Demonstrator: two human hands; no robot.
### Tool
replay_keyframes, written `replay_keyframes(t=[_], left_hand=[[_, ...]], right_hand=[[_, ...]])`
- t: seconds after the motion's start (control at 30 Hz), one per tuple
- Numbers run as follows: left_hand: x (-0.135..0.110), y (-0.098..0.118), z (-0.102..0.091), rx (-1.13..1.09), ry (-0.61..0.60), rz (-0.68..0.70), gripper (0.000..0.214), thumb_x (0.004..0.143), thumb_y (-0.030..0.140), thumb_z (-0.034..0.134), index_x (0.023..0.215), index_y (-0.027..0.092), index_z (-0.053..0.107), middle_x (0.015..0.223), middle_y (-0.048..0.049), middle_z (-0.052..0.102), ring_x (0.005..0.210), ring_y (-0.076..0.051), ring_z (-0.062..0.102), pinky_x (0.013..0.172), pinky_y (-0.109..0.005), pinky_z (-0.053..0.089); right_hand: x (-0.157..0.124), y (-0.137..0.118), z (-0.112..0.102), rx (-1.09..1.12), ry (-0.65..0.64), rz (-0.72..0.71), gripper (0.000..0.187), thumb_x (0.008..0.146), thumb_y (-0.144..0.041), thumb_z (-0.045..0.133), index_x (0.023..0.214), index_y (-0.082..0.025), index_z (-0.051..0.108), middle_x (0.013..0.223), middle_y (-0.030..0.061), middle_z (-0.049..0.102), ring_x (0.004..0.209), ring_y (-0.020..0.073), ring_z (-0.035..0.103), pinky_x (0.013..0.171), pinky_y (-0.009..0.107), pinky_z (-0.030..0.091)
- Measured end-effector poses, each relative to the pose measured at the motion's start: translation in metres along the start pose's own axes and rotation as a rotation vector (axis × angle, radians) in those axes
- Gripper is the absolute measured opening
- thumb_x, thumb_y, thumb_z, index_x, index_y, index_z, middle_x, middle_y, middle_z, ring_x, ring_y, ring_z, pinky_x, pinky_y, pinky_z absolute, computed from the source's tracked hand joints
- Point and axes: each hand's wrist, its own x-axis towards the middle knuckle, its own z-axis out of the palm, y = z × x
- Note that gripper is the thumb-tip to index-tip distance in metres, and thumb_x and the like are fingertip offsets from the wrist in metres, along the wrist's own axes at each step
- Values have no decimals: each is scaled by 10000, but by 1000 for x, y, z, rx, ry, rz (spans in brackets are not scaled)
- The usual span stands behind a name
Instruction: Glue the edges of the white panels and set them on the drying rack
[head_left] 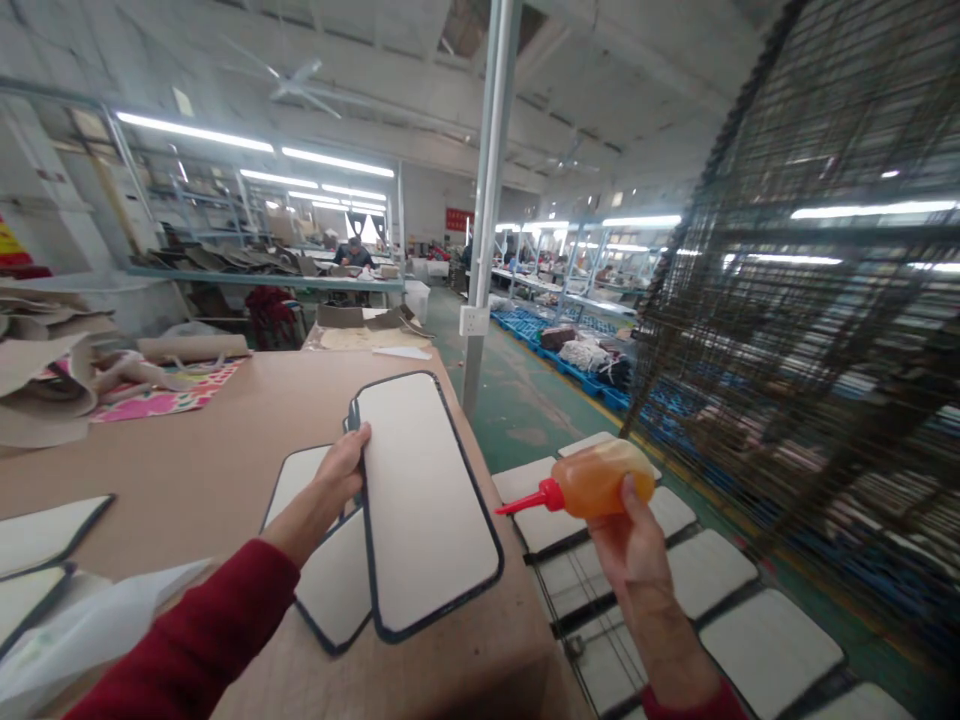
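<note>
My left hand [346,465] grips the left edge of a white rectangular panel [427,500] with rounded corners and a dark border, its thumb on the face. The panel is held tilted over the table; other edges show behind it near my fingers. Beneath it lie similar panels [334,590], partly covered. To the right, my right hand [630,540] is wrapped round a squeeze bottle [600,478] of amber liquid. Its red pointed nozzle [529,497] points left toward the panel's right edge, apart from it.
A brown-topped table [225,450] carries cloth scraps [165,390], clear plastic [112,610] and more panels [52,530] at left. Right of it, a rack [585,640] holds several pale panels. A metal post [484,200] stands ahead; wire mesh racks [810,300] rise at right. A person [354,255] sits far back.
</note>
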Motion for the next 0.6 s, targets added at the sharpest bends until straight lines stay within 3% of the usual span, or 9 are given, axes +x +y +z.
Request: replay_keyframes(t=[0.2, 0.37, 0.6], left_hand=[[-9, -4, 2, -31, -4, -15, 205, 942, 119, 451, 936, 123, 657, 585, -11, 676, 538, -144, 666, 604, -222, 573], [-14, -4, 3, -14, -43, -34, 221, 944, 131, 443, 962, 118, 663, 602, -36, 695, 516, -161, 664, 569, -245, 574], [-27, -4, 6, 83, -217, -49, 187, 908, 114, 491, 893, 124, 677, 607, -59, 707, 482, -177, 648, 487, -256, 545]], right_hand=[[2, -1, -5, 98, 37, -12, 327, 631, -320, 808, 923, -212, 708, 891, -4, 766, 775, 159, 720, 685, 255, 598], [0, -1, -3, 88, 46, 4, 423, 561, -349, 851, 927, -190, 710, 861, 11, 767, 760, 165, 720, 687, 256, 601], [11, -4, 13, -51, -151, -185, 373, 593, -396, 841, 861, -184, 693, 823, 17, 741, 750, 170, 688, 721, 302, 579]])
